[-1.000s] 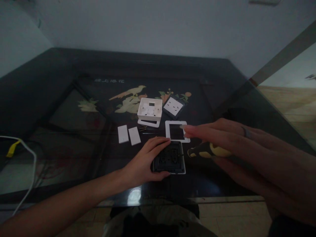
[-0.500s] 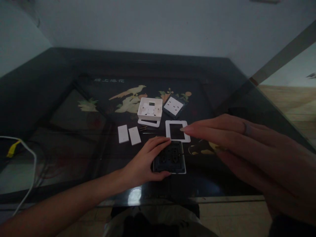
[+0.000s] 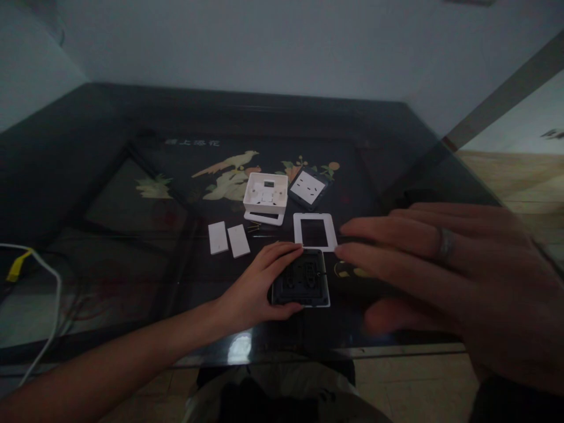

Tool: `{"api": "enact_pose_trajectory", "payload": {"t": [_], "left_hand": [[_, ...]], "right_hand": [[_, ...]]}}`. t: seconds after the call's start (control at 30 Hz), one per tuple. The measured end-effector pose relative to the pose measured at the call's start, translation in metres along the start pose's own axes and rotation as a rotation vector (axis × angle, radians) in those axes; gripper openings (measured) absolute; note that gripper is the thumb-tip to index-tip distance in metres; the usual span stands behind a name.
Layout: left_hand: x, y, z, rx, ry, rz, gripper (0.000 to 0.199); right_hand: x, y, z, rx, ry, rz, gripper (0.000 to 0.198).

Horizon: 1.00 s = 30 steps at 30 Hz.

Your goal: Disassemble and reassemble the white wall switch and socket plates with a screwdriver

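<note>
My left hand (image 3: 253,285) is closed around the left side of a square wall switch (image 3: 308,279). Its black back faces up, a thin white rim shows along its edges, and it lies at the near part of the table. Fingers hold the far edge and the thumb the near edge. My right hand (image 3: 440,276), with a ring on it, is raised to the right. It holds nothing; its fingers are stretched out, with the thumb apart below. Just beyond the switch lies a white square cover frame (image 3: 298,234), close to the right fingertips in view.
Two white rocker plates (image 3: 217,237) lie left of some small screws (image 3: 254,225). Behind these stands a white mounting box (image 3: 265,208), partly over another white frame (image 3: 263,220). A socket module (image 3: 309,188) lies beside the box. At far left runs a white cable (image 3: 59,294).
My right hand's fingers have spread, with the thumb now standing apart, and they have drawn back from the white frame. My left hand keeps the switch in the same grip.
</note>
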<state>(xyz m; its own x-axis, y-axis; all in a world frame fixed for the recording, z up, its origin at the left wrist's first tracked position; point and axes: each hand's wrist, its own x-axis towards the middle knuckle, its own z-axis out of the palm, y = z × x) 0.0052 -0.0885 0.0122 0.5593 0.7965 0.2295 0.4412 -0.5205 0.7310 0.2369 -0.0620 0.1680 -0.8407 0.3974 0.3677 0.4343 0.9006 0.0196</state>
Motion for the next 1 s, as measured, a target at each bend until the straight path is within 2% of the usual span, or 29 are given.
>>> {"api": "enact_pose_trajectory", "payload": {"t": [0.1, 0.23, 0.33, 0.47, 0.57, 0.73, 0.8, 0.9, 0.97, 1.0], "left_hand": [[-0.001, -0.003, 0.002, 0.013, 0.015, 0.017, 0.081], [-0.001, -0.003, 0.002, 0.019, -0.001, -0.002, 0.079], [0.0, -0.001, 0.0, 0.018, -0.011, -0.013, 0.077], [0.001, 0.001, 0.0, 0.015, -0.006, -0.011, 0.078], [0.001, 0.003, -0.001, -0.001, -0.011, -0.021, 0.08], [0.002, 0.006, -0.001, -0.023, 0.016, -0.033, 0.083], [0.003, 0.006, -0.001, -0.024, 0.015, -0.046, 0.083], [0.003, 0.007, -0.001, -0.014, 0.021, -0.045, 0.083], [0.003, 0.007, -0.001, -0.016, 0.02, -0.052, 0.083], [0.003, 0.007, -0.002, -0.021, 0.017, -0.059, 0.083]], "right_hand": [[-0.002, 0.002, -0.006, 0.079, -0.115, 0.042, 0.03], [0.0, 0.001, -0.009, 0.208, -0.163, 0.061, 0.035], [0.002, 0.0, -0.004, 0.172, -0.097, 0.023, 0.027], [0.003, -0.001, 0.006, -0.069, 0.077, 0.022, 0.032], [0.004, -0.001, 0.009, -0.087, 0.04, 0.066, 0.033], [0.003, 0.002, 0.001, 0.099, -0.078, 0.17, 0.036], [0.003, 0.003, -0.002, 0.181, -0.092, 0.161, 0.04], [0.002, 0.004, 0.001, 0.182, -0.044, 0.11, 0.028], [0.002, 0.004, 0.005, 0.057, 0.033, 0.083, 0.019], [0.002, 0.004, 0.007, -0.008, 0.067, 0.072, 0.023]]}}
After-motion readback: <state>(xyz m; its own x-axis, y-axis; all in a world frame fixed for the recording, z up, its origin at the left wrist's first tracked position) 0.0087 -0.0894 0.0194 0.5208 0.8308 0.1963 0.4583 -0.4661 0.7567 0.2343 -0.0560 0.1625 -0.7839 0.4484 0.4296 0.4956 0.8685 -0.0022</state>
